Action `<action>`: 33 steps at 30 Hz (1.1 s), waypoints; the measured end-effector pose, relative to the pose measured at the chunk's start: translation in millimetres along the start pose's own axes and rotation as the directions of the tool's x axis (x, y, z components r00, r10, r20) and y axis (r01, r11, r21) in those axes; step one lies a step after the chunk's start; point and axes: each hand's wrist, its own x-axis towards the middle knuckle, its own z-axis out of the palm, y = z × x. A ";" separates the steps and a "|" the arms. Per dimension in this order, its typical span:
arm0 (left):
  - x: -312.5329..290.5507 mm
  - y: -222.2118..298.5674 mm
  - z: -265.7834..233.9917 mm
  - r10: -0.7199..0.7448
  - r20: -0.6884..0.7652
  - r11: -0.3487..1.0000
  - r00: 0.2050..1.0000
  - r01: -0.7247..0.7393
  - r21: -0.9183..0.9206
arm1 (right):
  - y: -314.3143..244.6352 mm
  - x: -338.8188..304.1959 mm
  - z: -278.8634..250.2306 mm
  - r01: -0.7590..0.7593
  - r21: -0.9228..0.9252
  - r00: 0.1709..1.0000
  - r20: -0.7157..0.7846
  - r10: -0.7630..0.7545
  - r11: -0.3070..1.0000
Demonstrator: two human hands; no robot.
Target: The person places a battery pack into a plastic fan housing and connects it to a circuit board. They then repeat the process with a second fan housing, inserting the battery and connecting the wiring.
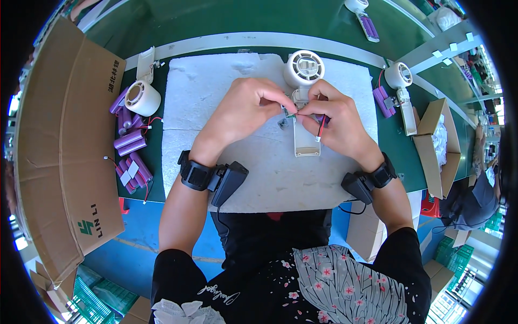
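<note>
Green workbench under a pale foam pad, matte and grainy, ragged far edge.

Left hand: thumb and index pinched on a small green circuit board, just left of the white housing. Right hand: thumb and index tips together at the board's right edge; can't tell what's between them. Its curled fingers seem to trap a red-and-black lead, white plug hanging free over the housing. Fingertips of both hands nearly touch.

Key relation: housing lies between the hands, long axis pointing away from the body, round drum far, open trough near. Right hand is nearer, overlapping it; left sits to its left. Looks like smooth molded plastic.

Left of the housing, off-pad: glossy purple cells, second white drum, then a big corrugated carton. Right of it: purple pack, another drum, smaller open carton.
</note>
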 end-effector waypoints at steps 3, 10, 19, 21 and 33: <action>3.2 7.5 -1.0 -0.148 0.089 0.986 0.985 0.140 0.089 | 0.9 0.2 0.3 0.000 -0.016 1.000 0.003 0.000 1.000; 1.2 7.0 10.8 0.006 0.030 0.985 1.000 -0.001 -0.173 | 0.8 0.1 2.4 0.020 -0.033 1.000 -0.005 -0.020 0.999; 2.0 5.1 11.2 -0.057 0.088 0.989 0.994 0.068 -0.134 | 1.1 -0.7 3.7 -0.027 -0.049 0.999 -0.036 0.025 0.998; 1.6 3.6 12.0 -0.054 0.078 0.988 0.995 0.064 -0.142 | -0.5 -1.3 2.1 -0.003 -0.007 0.999 -0.034 0.003 1.000; 2.5 13.2 13.9 -0.002 0.087 0.997 0.996 0.009 -0.079 | 0.0 -0.6 0.2 -0.043 -0.057 0.983 -0.182 0.032 0.997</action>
